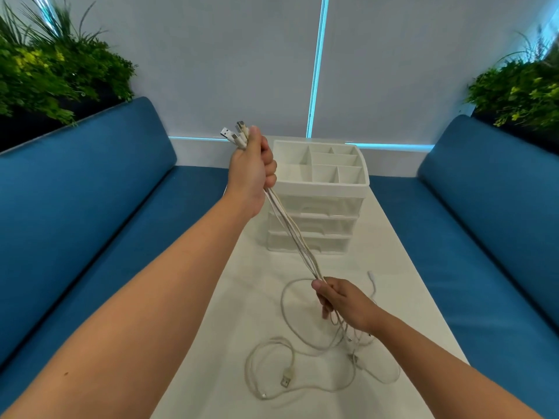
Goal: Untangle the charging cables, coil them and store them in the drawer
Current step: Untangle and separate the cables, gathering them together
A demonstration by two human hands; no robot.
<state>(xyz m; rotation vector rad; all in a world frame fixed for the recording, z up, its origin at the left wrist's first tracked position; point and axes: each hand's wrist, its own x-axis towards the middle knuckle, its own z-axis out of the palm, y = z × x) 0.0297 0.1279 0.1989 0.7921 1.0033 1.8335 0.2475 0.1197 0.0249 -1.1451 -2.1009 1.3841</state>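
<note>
White charging cables (298, 237) run taut between my hands above the desk (402, 267): my left hand (252, 167) grips the plug ends high near the drawer unit (317, 201), my right hand (341, 300) pinches the strands lower. Their long axis slants from upper left, plugs up, to loose loops by the near edge. Best, I judge, to slide my right fingers (325, 293) down slowly, easing snags apart.

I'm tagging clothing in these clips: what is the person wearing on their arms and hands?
Nothing that shows. The left hand and right hand are bare, with no gloves, rings, watch or wristband. Both forearms are uncovered right down to the picture's lower edge, so no sleeve appears.
</note>
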